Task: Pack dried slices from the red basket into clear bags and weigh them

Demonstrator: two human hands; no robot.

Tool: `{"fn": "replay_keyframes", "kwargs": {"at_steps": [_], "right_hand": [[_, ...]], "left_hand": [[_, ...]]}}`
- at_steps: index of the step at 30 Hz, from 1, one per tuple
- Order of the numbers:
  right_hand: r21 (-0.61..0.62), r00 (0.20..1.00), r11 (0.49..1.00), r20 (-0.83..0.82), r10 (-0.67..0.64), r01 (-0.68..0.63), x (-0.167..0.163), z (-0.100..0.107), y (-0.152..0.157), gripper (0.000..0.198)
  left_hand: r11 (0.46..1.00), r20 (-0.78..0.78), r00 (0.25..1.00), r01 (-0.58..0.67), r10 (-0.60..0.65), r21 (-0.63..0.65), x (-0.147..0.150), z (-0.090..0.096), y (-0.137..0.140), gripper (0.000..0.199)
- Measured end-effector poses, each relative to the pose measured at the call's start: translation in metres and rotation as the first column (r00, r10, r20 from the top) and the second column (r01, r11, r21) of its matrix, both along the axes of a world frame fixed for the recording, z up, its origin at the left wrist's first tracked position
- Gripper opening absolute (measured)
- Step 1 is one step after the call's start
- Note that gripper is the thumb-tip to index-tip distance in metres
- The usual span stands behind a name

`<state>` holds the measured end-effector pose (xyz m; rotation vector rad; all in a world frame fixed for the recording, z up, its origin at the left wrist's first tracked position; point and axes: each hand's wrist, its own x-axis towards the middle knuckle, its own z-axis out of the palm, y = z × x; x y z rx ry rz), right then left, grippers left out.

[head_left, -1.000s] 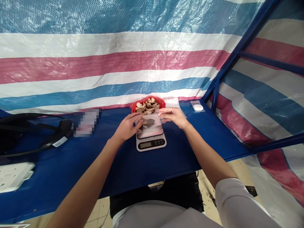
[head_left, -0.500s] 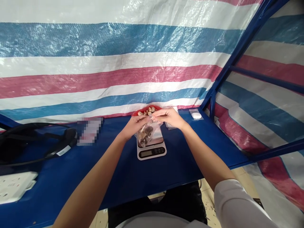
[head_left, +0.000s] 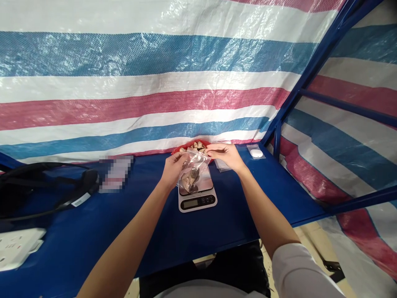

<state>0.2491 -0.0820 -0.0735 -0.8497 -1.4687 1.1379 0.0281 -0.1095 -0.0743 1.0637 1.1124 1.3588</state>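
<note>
A clear zip bag (head_left: 192,171) with several brownish dried pieces, perhaps mushrooms, hangs or rests over the plate of a white digital kitchen scale (head_left: 197,204). My left hand (head_left: 174,167) pinches the bag's upper left corner. At its upper right corner, my right hand (head_left: 226,155) holds the top edge between thumb and fingers. The bag's mouth stretches between both hands. Just behind, a red bowl (head_left: 177,147) holds several more pale brown pieces, partly hidden by the bag and my right hand. No digits can be read on the scale's display.
Flat clear bags (head_left: 222,166) lie right of the scale. A white oval object (head_left: 256,152) in a small bag sits farther right. On the left are a black headset-like strap (head_left: 89,180), a blurred packet (head_left: 117,174) and a white power strip (head_left: 20,246). Striped sheeting (head_left: 139,107) hangs behind the blue table (head_left: 223,225).
My hands have moved slightly apart along the bag's top, which now shows spread flat between them. Earlier they were close together at its middle.
</note>
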Motion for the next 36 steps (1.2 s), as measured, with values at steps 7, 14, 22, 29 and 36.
{"fn": "replay_keyframes", "kwargs": {"at_steps": [7,14,22,29,36], "right_hand": [[-0.27,0.991,0.962,-0.111,-0.077,0.045,-0.018,-0.016,-0.007,0.048],[-0.275,0.98,0.96,-0.173,-0.103,0.053,-0.032,-0.025,-0.003,0.042],[-0.292,0.958,0.954,-0.246,-0.146,0.07,-0.037,-0.041,-0.002,0.04],[-0.302,0.962,0.949,-0.218,-0.166,0.096,-0.041,-0.047,-0.003,0.041],[-0.299,0.953,0.952,-0.265,-0.144,0.061,-0.039,-0.054,-0.004,0.034]], "left_hand": [[0.983,0.272,0.945,-0.168,0.182,-0.074,0.018,-0.004,-0.016,0.039],[0.993,0.237,0.965,-0.1,0.112,-0.062,0.017,-0.004,-0.016,0.045],[0.996,0.108,0.992,-0.066,0.059,0.062,0.007,-0.014,-0.001,0.04],[0.992,-0.051,0.998,-0.02,0.027,0.126,-0.004,-0.024,0.006,0.037],[0.998,0.046,0.999,-0.009,0.006,0.069,-0.012,-0.033,0.008,0.031]]}}
